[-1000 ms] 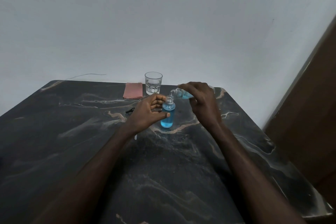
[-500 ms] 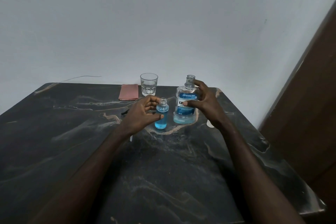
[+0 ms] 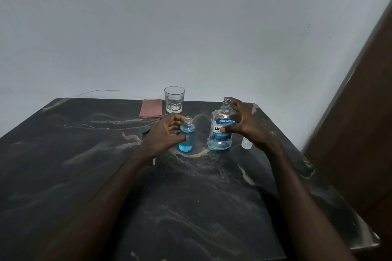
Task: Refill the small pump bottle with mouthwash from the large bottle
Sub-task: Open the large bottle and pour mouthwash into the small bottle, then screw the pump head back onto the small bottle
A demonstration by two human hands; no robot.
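Underneath both forearms lay the dark marbled table (image 3: 191,197), which carried everything else. The large bottle (image 3: 221,122) stood upright on it inside the right hand (image 3: 246,127). Its neck was open, and pale blue mouthwash lay only in its lowest part. That hand curved round the bottle's right side. The thumb was pressed on the blue label and the fingers wrapped toward the far side, one of them reaching up beside the neck.

Beyond the left hand (image 3: 163,135), near the table's far edge, lay a folded pink cloth (image 3: 151,108). A clear glass (image 3: 174,99) stood just beside it, on the side nearer the right hand.

The small bottle (image 3: 186,140) stood upright in the left hand's grip, near the large bottle but apart from it, between the two hands. Its mouth was open with no pump on it, and blue liquid filled it to about the shoulder. The left thumb lay across the bottle's front and the curled fingers sat at its upper part, near the neck.

Just outside the right hand, below the wrist's outer side, a small pale cap (image 3: 246,143) stood on the table. A dark piece (image 3: 146,131) showed behind the left hand's knuckles, too hidden to identify. A thin white bit (image 3: 154,161) lay just under the left wrist.
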